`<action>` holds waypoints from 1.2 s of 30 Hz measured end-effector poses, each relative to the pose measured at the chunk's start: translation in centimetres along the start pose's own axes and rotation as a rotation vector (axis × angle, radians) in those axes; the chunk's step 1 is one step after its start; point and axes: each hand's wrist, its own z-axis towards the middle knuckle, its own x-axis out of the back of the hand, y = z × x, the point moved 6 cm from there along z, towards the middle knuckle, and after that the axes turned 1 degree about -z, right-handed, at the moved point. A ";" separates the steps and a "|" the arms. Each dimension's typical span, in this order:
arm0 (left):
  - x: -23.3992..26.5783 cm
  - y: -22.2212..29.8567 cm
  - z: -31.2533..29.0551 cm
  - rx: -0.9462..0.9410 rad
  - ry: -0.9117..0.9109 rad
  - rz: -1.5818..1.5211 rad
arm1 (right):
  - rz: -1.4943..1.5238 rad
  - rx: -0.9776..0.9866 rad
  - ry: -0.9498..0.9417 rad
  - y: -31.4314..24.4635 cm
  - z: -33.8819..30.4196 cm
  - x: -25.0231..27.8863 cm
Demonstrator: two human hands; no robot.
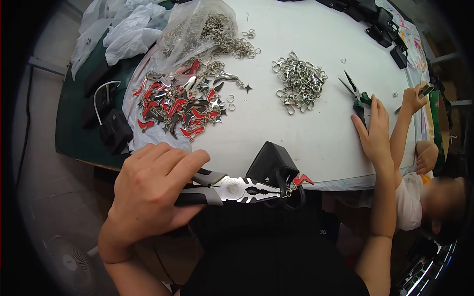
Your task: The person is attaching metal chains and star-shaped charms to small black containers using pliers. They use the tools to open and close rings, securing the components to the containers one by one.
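Note:
My left hand (153,185) is closed round the handles of combination pliers (232,190) with grey and black grips, held above the table's near edge. At the jaw tips hangs a short chain (290,188) with a red high-heel charm (302,180); whether the jaws clamp it is hard to tell. My right hand (376,133) lies flat at the right, fingers stretched and thumb apart, touching the green and black handles of needle-nose pliers (356,93). Those pliers rest on the table with jaws parted.
Red and black shoe charms with silver stars (180,101) are heaped at the left. Behind them, a clear bag (197,34) spills metal rings. Lobster clasps (299,81) form a middle pile. A black box (271,163) is near my pliers. Another person's hand (414,101) holds something at right.

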 end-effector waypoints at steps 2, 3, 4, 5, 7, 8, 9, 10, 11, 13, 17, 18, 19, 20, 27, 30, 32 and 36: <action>0.1 -0.2 -0.3 -0.055 0.057 0.041 | -0.001 -0.026 -0.003 0.2 -0.1 0.2; 0.0 -0.2 -0.4 -0.052 0.057 0.044 | 0.041 -0.026 -0.016 0.1 -0.1 0.5; 0.1 -0.2 -0.4 -0.067 0.106 0.037 | 0.077 -0.027 -0.032 -0.1 0.0 1.1; 0.3 -0.2 -0.4 -0.083 0.155 0.029 | 0.077 -0.025 -0.033 -0.6 -0.3 2.4; 0.3 -0.4 -0.5 -0.076 0.167 0.039 | 0.648 0.006 -0.302 -3.3 -1.7 4.4; 0.3 -0.5 -0.4 -0.087 0.180 0.047 | 0.666 0.272 -0.243 -5.8 -2.2 6.4; 0.4 -0.6 -0.6 -0.072 0.173 0.055 | 0.700 0.277 -0.360 -7.3 -2.8 7.4; 0.6 -0.6 -0.4 -0.087 0.171 0.053 | 0.676 0.403 -0.361 -9.2 -3.1 9.2; 0.7 -0.6 -0.7 -0.086 0.168 0.066 | 0.636 0.443 -0.338 -10.4 -3.6 9.8; 0.6 -0.6 -0.6 -0.096 0.171 0.058 | 0.580 0.466 -0.311 -11.5 -3.8 11.0; 0.9 -0.4 -1.0 -0.087 0.182 0.054 | 0.412 0.548 -0.273 -12.7 -3.7 11.8; 0.9 -0.5 -1.0 -0.087 0.183 0.053 | 0.376 0.551 -0.269 -12.8 -3.7 11.8; 0.9 -0.5 -0.9 -0.088 0.176 0.052 | 0.375 0.552 -0.270 -12.9 -3.7 12.0; 0.8 -0.6 -0.9 -0.088 0.168 0.051 | 0.338 0.570 -0.277 -13.0 -3.7 12.1; 0.9 -0.3 -1.9 -0.115 0.289 0.126 | 0.562 0.506 -0.408 -13.0 -4.1 10.9; 1.3 0.0 -1.9 -0.157 0.323 0.197 | 0.578 0.472 -0.485 -12.9 -4.6 10.6; 1.3 0.3 -1.9 -0.179 0.344 0.285 | 0.606 0.444 -0.508 -12.7 -4.8 10.4; 1.4 0.5 -1.9 -0.197 0.378 0.338 | 0.638 0.411 -0.533 -12.5 -5.0 10.3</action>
